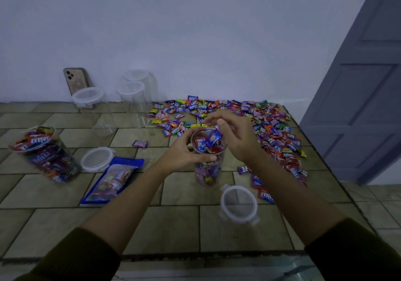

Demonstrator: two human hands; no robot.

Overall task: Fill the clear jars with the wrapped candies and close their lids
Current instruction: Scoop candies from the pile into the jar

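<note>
Left grip [188, 150] is wrapped round the upper wall of the tall clear plastic jar [208, 172]. The jar stands upright, mouth directly under right grip [236, 135]. Right fingers droop over the heaped wrapped candies [207, 143]; can't tell if they pinch one. Jar looks full, so lid next. The round clear clip lid [238, 203] lies flat on the tiled worktop [173, 226], bodyward of the right grip, which is nearer.

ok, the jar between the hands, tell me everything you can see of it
The clear jar is tall, round, seemingly plastic, standing upright on the tiled table, lid off. Wrapped candies fill it to the rim, some heaped above. The left hand grips its upper wall; the right hand hovers over its mouth.
</note>
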